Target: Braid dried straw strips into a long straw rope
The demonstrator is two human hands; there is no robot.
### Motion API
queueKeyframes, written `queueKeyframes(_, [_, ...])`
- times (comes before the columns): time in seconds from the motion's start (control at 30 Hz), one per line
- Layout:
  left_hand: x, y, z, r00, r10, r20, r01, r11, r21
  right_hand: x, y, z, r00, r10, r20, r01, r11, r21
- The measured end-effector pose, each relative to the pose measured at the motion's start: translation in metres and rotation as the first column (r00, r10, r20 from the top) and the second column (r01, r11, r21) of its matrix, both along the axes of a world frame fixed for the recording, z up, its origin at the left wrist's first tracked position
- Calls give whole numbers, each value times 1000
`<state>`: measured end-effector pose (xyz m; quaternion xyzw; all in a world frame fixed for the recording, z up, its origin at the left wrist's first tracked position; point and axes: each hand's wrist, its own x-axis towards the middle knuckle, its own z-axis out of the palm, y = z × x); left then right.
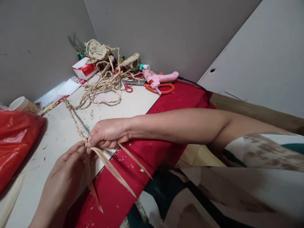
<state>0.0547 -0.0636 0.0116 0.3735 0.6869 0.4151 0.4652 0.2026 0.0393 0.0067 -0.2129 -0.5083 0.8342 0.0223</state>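
A braided straw cord (75,123) runs from the tangled coils down to my two hands, which meet at its near end. My left hand (67,169) pinches the cord's end, with one flat strip (89,180) hanging below the fingers. Touching it from the right, my right hand (108,131) is closed on the strips. A wider strip (114,171) and a thinner strip (135,160) trail from beneath this hand towards my lap. The fingertips partly hide where the strips join the cord.
Straw cord coils (104,79), a red-and-white box (85,68), scissors (128,88), orange-handled scissors (166,90) and a pink glue gun (159,78) lie at the back. A red bag (17,142) and a cup (21,104) are at left. Grey partitions (147,34) stand behind.
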Motion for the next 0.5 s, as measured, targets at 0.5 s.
queueKeyframes(0.5, [-14,0,-16,993,-110,39,114,984,-135,7,7,-7,998,42,45,-62,651,756])
